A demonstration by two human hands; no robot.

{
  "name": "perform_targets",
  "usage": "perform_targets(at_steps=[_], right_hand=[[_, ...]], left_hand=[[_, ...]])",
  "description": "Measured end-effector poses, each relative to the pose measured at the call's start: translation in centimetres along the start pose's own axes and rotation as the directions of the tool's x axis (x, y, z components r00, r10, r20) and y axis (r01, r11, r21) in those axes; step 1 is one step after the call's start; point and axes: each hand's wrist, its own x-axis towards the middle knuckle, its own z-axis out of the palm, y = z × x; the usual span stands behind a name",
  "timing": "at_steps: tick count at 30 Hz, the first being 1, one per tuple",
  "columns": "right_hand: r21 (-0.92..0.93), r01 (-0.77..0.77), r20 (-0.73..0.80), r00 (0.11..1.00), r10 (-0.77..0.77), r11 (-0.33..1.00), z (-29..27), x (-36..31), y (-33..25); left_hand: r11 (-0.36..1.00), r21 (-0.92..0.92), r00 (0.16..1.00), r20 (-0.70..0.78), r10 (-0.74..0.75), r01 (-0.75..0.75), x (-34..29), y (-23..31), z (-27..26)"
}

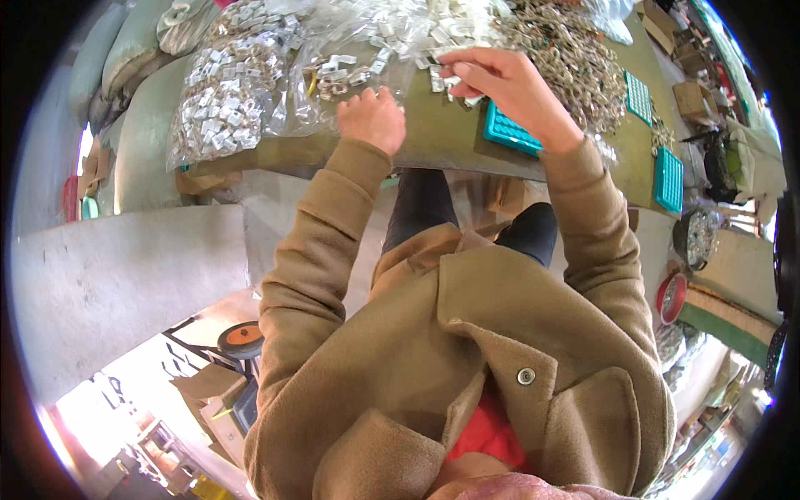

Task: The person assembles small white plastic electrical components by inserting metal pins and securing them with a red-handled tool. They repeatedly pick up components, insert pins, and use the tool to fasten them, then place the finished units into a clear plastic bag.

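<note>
My left hand is at the table's near edge, beside the mouth of a clear plastic bag holding small white plastic pieces. Its fingers are curled, and whatever they grip cannot be made out. Farther right, my right hand hovers over loose white pieces, fingers stretched to the left and the thumb apart below them. No object shows in it. Just under its wrist lies a teal compartment tray, partly covered by my forearm.
A full clear bag of white pieces stands at the left. Behind my right hand, a big heap of small metal-coloured parts spreads over the table. Two more teal trays lie right. Large sacks sit far left; a red bowl is lower right.
</note>
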Motion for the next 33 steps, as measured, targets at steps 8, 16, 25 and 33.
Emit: perform_targets(at_steps=[8,16,25,33], right_hand=[[0.439,0.045,-0.534,0.816,0.220,0.898,-3.8,-12.1,5.2],[0.393,0.078,-0.539,0.827,0.161,0.916,-5.6,-15.0,7.8],[0.444,-0.066,-0.531,0.784,0.322,0.894,-7.4,-18.7,10.7],[0.403,-0.053,-0.512,0.815,0.273,0.914,-9.9,-18.3,10.6]], left_hand=[[0.855,-0.482,0.955,-0.295,0.046,-0.190,-0.1,3.9,1.4],[0.900,-0.434,0.937,-0.328,-0.123,-0.034,3.7,8.9,4.5],[0.836,-0.498,0.918,-0.397,0.017,-0.231,2.6,8.7,6.6],[0.720,-0.665,0.968,-0.247,0.038,-0.198,5.3,8.4,1.7]])
